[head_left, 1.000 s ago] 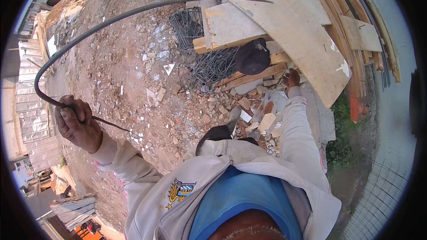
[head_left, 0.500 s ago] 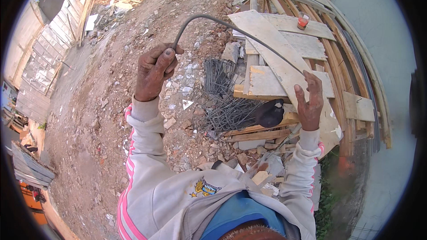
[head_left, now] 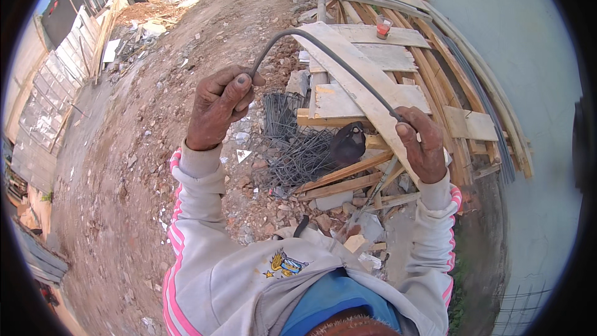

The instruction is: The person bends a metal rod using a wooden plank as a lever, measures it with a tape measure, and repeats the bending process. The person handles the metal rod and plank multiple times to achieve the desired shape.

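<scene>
A dark, thin metal rod [head_left: 336,56], bent into an arch, spans between my two hands. Its left end sits in the pinch of my left hand [head_left: 221,102], thumb pressed against the fingers. At the other end, my right hand [head_left: 425,142] closes its fingers and thumb round the rod's right tip. Both hands are raised over the ground at about the same height. Beyond and below the rod, a pale plank [head_left: 360,90] slants across a stack of boards. Lower down lies a tangled heap of thin steel wire pieces [head_left: 298,158], with a dark cap-like object [head_left: 347,144] at its right edge.
Stacked timber [head_left: 429,74] runs along a pale wall [head_left: 535,87] on the right. A cup with red contents [head_left: 383,27] stands on the boards. Rubble-strewn dirt ground [head_left: 137,168] stretches ahead and left, bordered by a whitish fence [head_left: 65,71].
My right hand has closed round the rod's right end and come slightly lower; before, its fingers were spread at the tip. The view has shifted, so the boards appear further left.
</scene>
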A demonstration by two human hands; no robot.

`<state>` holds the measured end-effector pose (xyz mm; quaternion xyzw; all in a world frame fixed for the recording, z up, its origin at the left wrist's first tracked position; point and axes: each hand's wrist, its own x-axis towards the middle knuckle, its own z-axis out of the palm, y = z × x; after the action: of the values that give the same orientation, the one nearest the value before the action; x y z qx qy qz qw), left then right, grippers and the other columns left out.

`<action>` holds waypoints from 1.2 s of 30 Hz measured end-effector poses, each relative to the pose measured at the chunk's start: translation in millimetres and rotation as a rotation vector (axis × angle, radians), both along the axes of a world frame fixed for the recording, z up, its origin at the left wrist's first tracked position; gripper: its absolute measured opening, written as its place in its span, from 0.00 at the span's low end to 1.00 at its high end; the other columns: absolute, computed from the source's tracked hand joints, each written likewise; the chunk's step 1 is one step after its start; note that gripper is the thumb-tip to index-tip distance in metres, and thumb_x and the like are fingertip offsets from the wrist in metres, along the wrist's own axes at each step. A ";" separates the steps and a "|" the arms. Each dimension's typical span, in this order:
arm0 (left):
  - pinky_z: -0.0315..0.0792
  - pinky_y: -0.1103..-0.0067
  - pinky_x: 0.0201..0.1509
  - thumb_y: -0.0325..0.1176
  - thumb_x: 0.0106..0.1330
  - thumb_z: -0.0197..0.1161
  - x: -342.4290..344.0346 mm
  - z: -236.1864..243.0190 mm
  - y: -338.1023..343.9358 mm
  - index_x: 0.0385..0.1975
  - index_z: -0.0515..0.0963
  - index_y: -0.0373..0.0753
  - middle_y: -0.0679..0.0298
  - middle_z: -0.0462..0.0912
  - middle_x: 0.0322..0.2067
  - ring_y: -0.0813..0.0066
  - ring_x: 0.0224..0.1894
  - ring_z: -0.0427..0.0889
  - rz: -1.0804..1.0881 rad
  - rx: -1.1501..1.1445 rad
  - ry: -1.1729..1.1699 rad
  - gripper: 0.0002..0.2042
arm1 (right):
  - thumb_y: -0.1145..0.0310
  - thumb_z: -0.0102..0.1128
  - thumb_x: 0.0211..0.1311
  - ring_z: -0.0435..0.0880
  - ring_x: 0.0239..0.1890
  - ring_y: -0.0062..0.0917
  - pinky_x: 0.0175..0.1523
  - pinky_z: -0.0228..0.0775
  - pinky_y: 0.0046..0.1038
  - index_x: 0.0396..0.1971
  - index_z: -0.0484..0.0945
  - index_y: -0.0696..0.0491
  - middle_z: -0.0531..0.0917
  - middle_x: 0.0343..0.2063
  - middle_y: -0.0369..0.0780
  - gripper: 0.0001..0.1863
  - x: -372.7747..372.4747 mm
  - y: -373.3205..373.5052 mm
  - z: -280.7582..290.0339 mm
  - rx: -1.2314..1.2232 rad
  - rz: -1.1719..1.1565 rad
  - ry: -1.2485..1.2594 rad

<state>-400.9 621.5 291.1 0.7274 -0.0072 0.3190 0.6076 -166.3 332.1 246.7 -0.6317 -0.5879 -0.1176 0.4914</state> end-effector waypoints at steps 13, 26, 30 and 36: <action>0.74 0.72 0.32 0.34 0.72 0.60 134.4 -166.9 -175.9 0.42 0.82 0.33 0.58 0.82 0.28 0.64 0.26 0.79 -0.193 0.666 0.215 0.10 | 0.66 0.60 0.72 0.83 0.32 0.28 0.42 0.74 0.28 0.50 0.82 0.60 0.86 0.34 0.46 0.15 -53.9 -338.1 -142.1 -0.051 -1.029 0.438; 0.78 0.60 0.35 0.36 0.68 0.62 207.3 -238.3 -237.7 0.35 0.82 0.38 0.49 0.85 0.32 0.46 0.33 0.84 -0.186 0.960 0.252 0.09 | 0.62 0.59 0.68 0.85 0.39 0.48 0.44 0.76 0.42 0.47 0.84 0.54 0.86 0.36 0.50 0.15 -18.3 -411.5 -208.9 -0.420 -1.265 0.498; 0.78 0.60 0.34 0.37 0.67 0.63 232.0 -239.8 -229.0 0.36 0.82 0.38 0.49 0.85 0.30 0.47 0.32 0.84 -0.248 1.018 0.330 0.09 | 0.62 0.59 0.68 0.86 0.40 0.47 0.45 0.76 0.40 0.47 0.83 0.55 0.86 0.37 0.52 0.15 -14.2 -411.6 -212.9 -0.412 -1.276 0.527; 0.77 0.61 0.33 0.37 0.67 0.63 251.0 -245.8 -205.2 0.36 0.83 0.38 0.50 0.84 0.28 0.49 0.31 0.84 -0.298 0.943 0.245 0.09 | 0.64 0.59 0.69 0.86 0.40 0.44 0.47 0.76 0.36 0.49 0.83 0.56 0.86 0.37 0.52 0.15 -25.0 -381.7 -215.6 -0.373 -1.294 0.582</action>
<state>-149.9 416.3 45.3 0.9456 -0.1828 0.1032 0.2486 -191.3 -49.6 31.0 -0.9312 0.0469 -0.1099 0.3444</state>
